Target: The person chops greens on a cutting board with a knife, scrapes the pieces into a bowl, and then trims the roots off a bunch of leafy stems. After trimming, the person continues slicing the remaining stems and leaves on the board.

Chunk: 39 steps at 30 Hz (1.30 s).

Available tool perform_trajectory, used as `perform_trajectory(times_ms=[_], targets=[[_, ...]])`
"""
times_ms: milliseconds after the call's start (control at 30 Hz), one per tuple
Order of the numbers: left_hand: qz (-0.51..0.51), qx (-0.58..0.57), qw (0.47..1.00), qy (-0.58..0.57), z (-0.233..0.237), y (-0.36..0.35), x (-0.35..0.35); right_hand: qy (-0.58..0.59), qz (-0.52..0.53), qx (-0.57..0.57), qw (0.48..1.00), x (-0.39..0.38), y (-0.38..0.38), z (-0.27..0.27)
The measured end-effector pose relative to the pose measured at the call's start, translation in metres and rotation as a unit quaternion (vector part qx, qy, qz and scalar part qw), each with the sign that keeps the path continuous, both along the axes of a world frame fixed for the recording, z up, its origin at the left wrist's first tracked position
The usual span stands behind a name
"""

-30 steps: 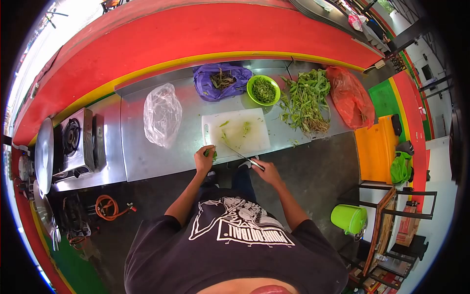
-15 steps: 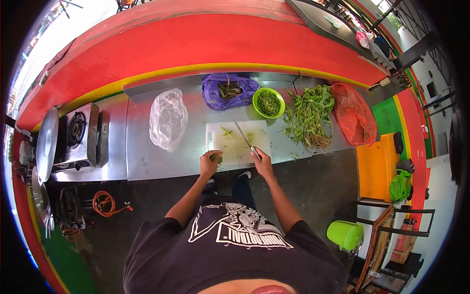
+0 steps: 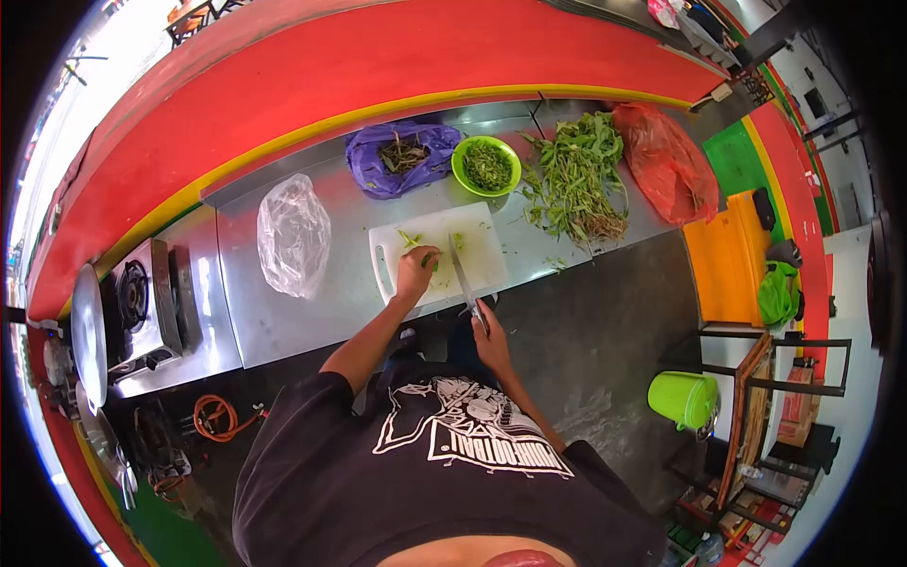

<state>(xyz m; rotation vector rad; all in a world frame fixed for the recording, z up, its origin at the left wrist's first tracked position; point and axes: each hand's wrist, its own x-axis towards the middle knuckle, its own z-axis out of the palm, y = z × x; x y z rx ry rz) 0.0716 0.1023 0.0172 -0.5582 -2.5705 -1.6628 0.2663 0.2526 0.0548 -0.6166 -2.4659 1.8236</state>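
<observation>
My right hand (image 3: pixel 491 333) is closed round the handle of a knife (image 3: pixel 461 269), whose blade lies over the white cutting board (image 3: pixel 439 283). Over the left part of the board, my left hand (image 3: pixel 417 270) has its fingers pressed together on some green leaves (image 3: pixel 433 266), mostly hidden by the hand. Light green pieces (image 3: pixel 408 238) lie just beyond its fingers, and small chopped bits (image 3: pixel 458 237) are near the blade. Behind the board stands a green bowl (image 3: pixel 461 176) of chopped greens (image 3: pixel 487 166). Leafy stems (image 3: pixel 578 180) are piled to its right.
A purple bag (image 3: pixel 364 170) with dark stems and a clear plastic bag (image 3: pixel 294 236) lie on the metal counter (image 3: pixel 350 274). A red bag (image 3: pixel 666 165) is at the right end. The gas stove (image 3: pixel 161 302) stands at the left, and a green bucket (image 3: pixel 682 399) below right.
My left hand has moved from the board's near edge forward over the board with the leaves. The knife in my right hand is turned more upright in view. The whole view has shifted and rotated.
</observation>
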Motion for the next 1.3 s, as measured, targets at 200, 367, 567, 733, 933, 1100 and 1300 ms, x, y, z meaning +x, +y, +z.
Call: perform_trajectory(times_ms=[200, 367, 567, 733, 933, 1100, 1300], targets=[[-0.032, -0.058, 0.994, 0.086, -0.022, 0.004, -0.008, 0.021, -0.019, 0.011, 1.0, 0.004, -0.007, 0.006], [-0.047, -0.101, 0.983, 0.144, -0.022, 0.004, -0.005, -0.02, 0.012, 0.01, 1.0, 0.0, 0.001, 0.01], [-0.065, -0.181, 0.965, 0.177, -0.018, 0.0, -0.005, -0.018, 0.029, 0.024, 0.999, -0.008, 0.005, 0.027], [-0.055, -0.191, 0.962, 0.187, -0.017, -0.002, -0.005, -0.027, 0.043, 0.027, 0.998, -0.008, 0.007, 0.022], [-0.044, -0.193, 0.962, 0.186, -0.015, -0.002, -0.005, -0.062, 0.051, 0.041, 0.996, -0.01, 0.009, 0.026], [-0.036, -0.208, 0.96, 0.186, -0.015, -0.001, -0.007, -0.017, 0.056, 0.091, 0.994, -0.011, 0.005, 0.02], [-0.049, -0.228, 0.956, 0.179, -0.01, -0.003, -0.007, 0.014, 0.071, 0.247, 0.966, -0.037, -0.003, -0.012]])
